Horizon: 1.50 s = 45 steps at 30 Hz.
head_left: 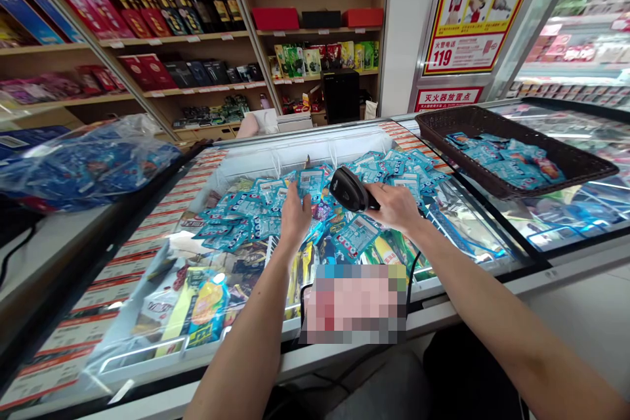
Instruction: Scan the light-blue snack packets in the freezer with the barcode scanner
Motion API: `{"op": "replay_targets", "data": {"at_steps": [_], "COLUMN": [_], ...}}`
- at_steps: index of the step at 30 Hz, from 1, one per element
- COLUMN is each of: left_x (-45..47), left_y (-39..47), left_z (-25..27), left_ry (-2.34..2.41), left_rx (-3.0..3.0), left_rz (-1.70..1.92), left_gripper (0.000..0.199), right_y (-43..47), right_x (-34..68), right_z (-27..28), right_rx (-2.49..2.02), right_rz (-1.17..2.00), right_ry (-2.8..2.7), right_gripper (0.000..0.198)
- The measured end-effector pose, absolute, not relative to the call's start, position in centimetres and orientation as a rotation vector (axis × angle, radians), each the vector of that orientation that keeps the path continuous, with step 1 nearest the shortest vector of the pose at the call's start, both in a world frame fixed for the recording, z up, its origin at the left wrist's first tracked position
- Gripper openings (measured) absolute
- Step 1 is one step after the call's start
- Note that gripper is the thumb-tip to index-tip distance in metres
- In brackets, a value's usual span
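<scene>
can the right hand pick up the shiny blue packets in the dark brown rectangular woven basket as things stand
Probably not while the right hand has its grip on the black plastic handheld scanner; otherwise, the open-topped basket leaves its shiny blue packets uncovered.

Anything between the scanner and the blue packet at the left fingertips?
Nothing visible stands between the scanner in the right hand and the blue packet at the left hand. Other packets lie around them, but none visibly rises into that gap.
</scene>
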<state>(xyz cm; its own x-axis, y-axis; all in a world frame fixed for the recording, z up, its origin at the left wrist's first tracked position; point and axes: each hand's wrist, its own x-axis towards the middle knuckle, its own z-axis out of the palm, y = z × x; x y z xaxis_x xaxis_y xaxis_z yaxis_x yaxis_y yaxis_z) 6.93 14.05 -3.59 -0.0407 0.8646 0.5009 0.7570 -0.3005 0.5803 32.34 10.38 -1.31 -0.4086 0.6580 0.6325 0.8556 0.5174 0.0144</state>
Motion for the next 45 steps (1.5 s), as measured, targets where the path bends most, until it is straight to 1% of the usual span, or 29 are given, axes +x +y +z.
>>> {"op": "replay_targets", "data": {"at_steps": [7, 17, 23, 34, 45], "left_x": [7.5, 8.2, 8.3, 8.4, 8.3], "left_y": [13.8, 13.1, 13.2, 13.0, 13.4], "left_z": [-3.2, -2.8, -3.1, -3.0, -3.4], "left_ry": [1.746, 1.763, 1.786, 1.777, 1.784], "left_rx": [2.107, 2.121, 2.111, 2.128, 2.116], "left_rz": [1.22, 1.141, 1.108, 1.097, 1.098], "left_gripper": [0.039, 0.042, 0.048, 0.044, 0.052], "right_y": [10.1, 10.0, 10.0, 10.0, 10.0], "right_x": [32.2, 32.2, 32.1, 32.1, 32.2], "right_z": [-1.1, -1.0, -1.2, -1.1, -1.1], "right_rx": [-1.235, -1.205, -1.188, -1.165, -1.16], "right_rz": [-0.438, -0.422, -0.421, -0.391, -0.391], "right_ry": [-2.219, -2.232, -2.229, -2.294, -2.297], "right_gripper": [0.037, 0.036, 0.035, 0.036, 0.036]}}
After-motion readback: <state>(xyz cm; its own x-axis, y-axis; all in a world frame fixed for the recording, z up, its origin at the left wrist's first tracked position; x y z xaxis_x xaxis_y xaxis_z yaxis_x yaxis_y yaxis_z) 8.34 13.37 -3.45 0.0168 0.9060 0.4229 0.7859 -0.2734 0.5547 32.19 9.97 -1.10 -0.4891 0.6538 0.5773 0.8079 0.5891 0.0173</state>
